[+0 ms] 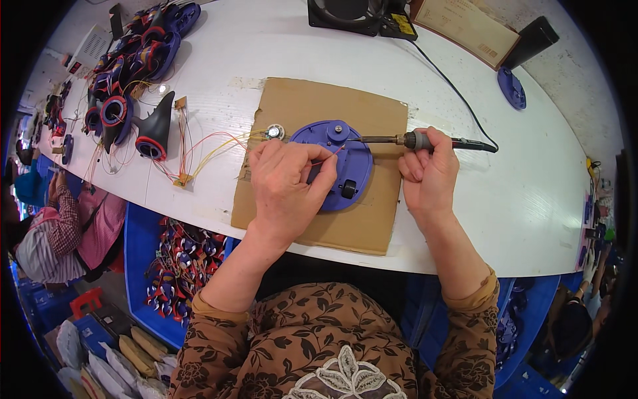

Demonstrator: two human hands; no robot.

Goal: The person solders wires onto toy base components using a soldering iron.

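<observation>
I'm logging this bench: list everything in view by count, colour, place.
table: one, white, centre
cardboard: one, brown, on table
oval base: one, blue, on cardboard
speaker: one, silvery, cardboard's left edge
wires: several, red and yellow, mainly left
soldering iron: one, dark, in right hand
fan: one, black, far edge
panel: one, brown, far right
loose oval piece: one, blue, far right
piled parts: many, mostly blue and red, upper left
bins: at least two, blue, near side
packages: several, white and tan, lower left
co-workers: at least two, mixed clothing, left
sleeves: two, brown, lower edge
left hand: one, bare, over base
right hand: one, bare, around iron
</observation>
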